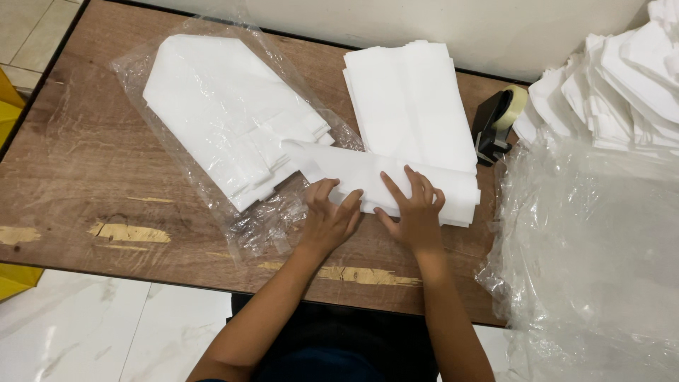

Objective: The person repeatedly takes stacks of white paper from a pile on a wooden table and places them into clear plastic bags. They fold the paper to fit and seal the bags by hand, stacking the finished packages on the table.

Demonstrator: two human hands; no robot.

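My left hand (329, 216) and my right hand (416, 206) lie side by side with fingers spread, pressing on the near edge of a folded white foam sheet (396, 177) that lies across the wooden table (85, 177). Behind it rests a flat stack of white sheets (410, 102). To the left, another stack of white sheets (226, 113) sits inside a clear plastic bag (262, 226), whose open end reaches my left hand.
A black tape dispenser (495, 120) with a roll of clear tape stands at the right. Further right is a pile of white folded pieces (622, 78) above a heap of clear plastic bags (587, 255). A white wall runs along the back; tiled floor lies below.
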